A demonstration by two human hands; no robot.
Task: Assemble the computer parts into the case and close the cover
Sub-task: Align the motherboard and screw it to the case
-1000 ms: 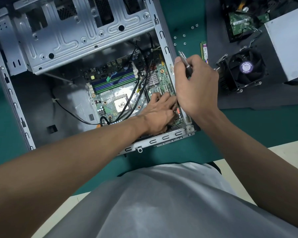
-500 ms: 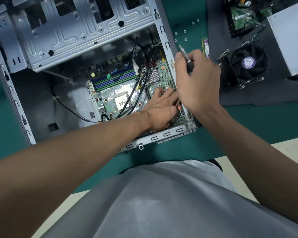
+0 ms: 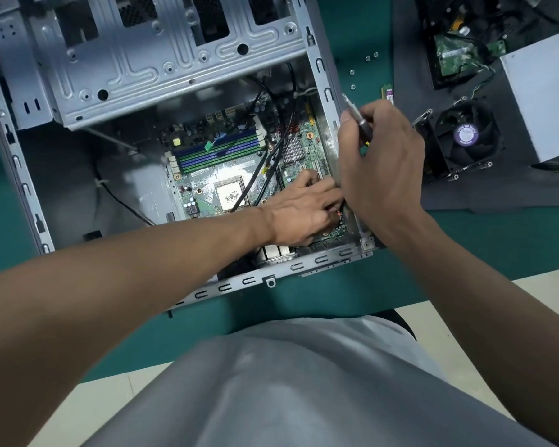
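My left hand [image 3: 304, 214] rests on the motherboard [image 3: 226, 166], steadying its right edge; I cannot tell its grasp. My right hand [image 3: 381, 169] grips the screwdriver [image 3: 357, 116], ready to fasten.

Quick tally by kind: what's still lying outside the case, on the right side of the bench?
Loose screws: 4 visible
Memory stick: 1
Cooler fan: 1
Hard drive: 1
Power supply box: 1
Total: 8
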